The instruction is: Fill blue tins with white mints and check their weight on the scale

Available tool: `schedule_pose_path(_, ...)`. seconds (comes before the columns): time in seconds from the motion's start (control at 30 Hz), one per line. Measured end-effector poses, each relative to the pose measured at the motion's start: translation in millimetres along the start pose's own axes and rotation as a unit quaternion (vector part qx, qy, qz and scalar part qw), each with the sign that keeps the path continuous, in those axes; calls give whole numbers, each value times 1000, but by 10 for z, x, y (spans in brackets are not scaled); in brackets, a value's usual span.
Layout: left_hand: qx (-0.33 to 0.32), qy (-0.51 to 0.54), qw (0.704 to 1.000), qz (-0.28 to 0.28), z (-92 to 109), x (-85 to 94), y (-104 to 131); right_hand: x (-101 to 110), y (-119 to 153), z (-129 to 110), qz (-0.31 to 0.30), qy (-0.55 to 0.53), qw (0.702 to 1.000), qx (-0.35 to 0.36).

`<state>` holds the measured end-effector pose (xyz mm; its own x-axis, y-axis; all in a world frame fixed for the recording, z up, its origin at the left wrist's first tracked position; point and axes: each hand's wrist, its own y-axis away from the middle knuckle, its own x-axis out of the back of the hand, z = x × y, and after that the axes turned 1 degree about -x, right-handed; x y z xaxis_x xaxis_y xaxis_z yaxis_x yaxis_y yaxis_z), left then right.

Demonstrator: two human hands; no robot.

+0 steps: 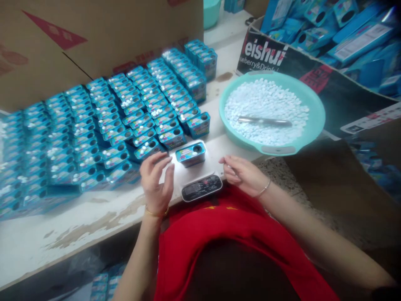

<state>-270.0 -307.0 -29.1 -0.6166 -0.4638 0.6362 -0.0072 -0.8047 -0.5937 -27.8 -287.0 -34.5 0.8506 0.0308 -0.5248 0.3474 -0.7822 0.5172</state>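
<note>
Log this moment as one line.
Blue box: on scale; left hand: open, beside box; right hand: curled, beside scale; bowl: holds white tablets

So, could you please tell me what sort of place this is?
Probably a packing workshop: rows of blue containers line the table, beside a bowl of white tablets and what looks like a scale.

Pale, diffuse light whitens the surface; shadow pools beneath its edge toward eight o'clock and darkens four o'clock. Haze and blur soften the blue packs at nine o'clock. A metal utensil gleams toward two o'clock.
</note>
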Motion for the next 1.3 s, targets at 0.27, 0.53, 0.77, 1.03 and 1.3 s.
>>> schedule_pose_path(0.27,53,-6,998,20,-101,81,87,-26,16,-11,6,-8,1000,17)
schedule_pose_path(0.53,53,7,999,5,-112,31,111,-275,-27,-209,-1,110,989,96)
schedule_pose_path(0.77,38,13,999,3,-106,16,83,-648,-265,-511,-57,281,948,137)
schedule_pose_path(1.03,-134,-54,984,-103,42,-86,-66,-401,-206,-474,-57,209,970,109)
schedule_pose_path(1.3,-165,-96,965,-179,127,-202,-411,237,-234,43,3,129,992,1)
